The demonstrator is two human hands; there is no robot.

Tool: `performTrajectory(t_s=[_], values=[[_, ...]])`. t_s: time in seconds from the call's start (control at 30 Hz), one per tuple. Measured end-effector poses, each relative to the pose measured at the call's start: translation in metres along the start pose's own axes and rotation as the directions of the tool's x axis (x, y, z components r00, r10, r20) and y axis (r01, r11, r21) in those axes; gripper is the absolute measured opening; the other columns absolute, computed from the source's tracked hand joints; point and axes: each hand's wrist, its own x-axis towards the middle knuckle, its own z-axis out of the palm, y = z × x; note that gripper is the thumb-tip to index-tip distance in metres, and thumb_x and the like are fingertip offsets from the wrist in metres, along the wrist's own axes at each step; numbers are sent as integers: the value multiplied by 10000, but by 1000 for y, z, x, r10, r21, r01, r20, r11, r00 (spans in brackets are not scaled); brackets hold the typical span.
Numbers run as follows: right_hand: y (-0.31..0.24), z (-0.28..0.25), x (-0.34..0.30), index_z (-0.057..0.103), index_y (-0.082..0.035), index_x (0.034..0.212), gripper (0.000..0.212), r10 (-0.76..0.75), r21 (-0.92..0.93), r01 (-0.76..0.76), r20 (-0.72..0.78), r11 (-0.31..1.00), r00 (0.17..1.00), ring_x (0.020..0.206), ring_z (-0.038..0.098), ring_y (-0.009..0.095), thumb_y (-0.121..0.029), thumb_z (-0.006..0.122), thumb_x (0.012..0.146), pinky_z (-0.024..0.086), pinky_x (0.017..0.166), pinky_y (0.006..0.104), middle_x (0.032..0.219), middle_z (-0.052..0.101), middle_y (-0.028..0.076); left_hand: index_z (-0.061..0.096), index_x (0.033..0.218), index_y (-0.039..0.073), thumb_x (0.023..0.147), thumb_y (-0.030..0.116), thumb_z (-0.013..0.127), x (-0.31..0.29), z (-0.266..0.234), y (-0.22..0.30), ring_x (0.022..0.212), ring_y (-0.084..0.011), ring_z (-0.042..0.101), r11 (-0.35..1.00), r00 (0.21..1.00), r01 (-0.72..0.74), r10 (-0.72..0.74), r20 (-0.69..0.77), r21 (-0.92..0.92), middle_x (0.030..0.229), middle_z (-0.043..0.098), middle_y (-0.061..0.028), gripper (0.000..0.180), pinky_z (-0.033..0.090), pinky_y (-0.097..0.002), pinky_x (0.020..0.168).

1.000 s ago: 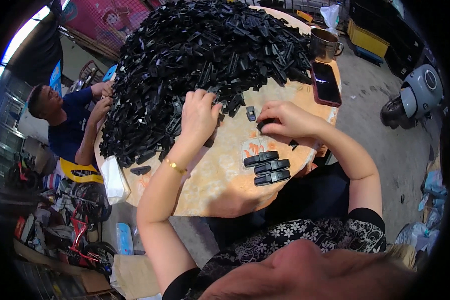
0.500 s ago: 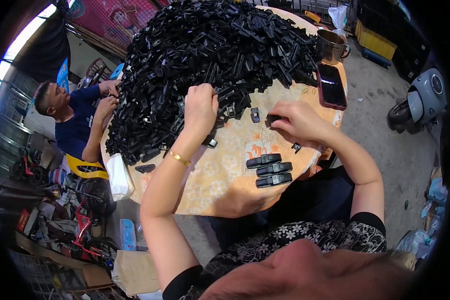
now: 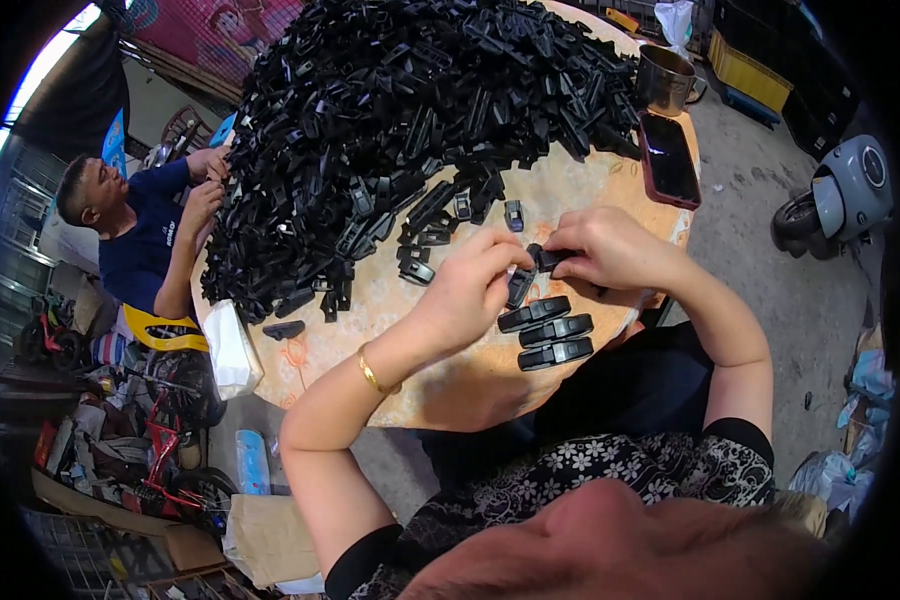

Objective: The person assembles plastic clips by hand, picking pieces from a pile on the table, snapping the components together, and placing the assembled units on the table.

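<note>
My left hand (image 3: 467, 290) is closed on a small black plastic part (image 3: 520, 288), thumb and fingers pinching it. Close beside it, my right hand (image 3: 610, 246) grips another black plastic piece (image 3: 549, 259) between thumb and fingertips. The two pieces meet or nearly meet; whether they are joined I cannot tell. Just below lie three long black plastic pieces (image 3: 556, 331) in a stacked row. A big heap of loose black plastic parts (image 3: 400, 110) covers the far side of the table, with a few single parts (image 3: 514, 215) at its near edge.
The round table (image 3: 440, 385) has a patterned orange cover. A phone (image 3: 669, 158) and a metal mug (image 3: 665, 80) stand at its right edge, a white tissue pack (image 3: 233, 350) at its left. Another person (image 3: 140, 220) handles parts at the left. A scooter (image 3: 840, 195) is parked at right.
My left hand has moved from the heap's edge down and right, bringing a black part beside my right hand. My right hand stays in nearly the same place, still gripping its piece.
</note>
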Motion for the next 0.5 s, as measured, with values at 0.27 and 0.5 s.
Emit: performTrajectory(t_s=[0.27,0.5], values=[[8,3,1,684,-56,989,249,50,11,-49,-202,999,978,854,609,340,-189,695,779,492,736,426,872,620,124,649,995,47,774,25,651,14,-8,-16,1070,-314,510,909,978,-202,171,117,364,1131,590,-119,221,434,-401,923],[0,14,5,695,-64,966,249,-72,-38,67,-153,997,986,847,604,316,-196,716,757,493,724,411,856,605,106,660,904,0,747,107,739,3,1,-12,829,-311,588,952,996,88,-79,-44,292,861,601,-139,206,482,-389,758]])
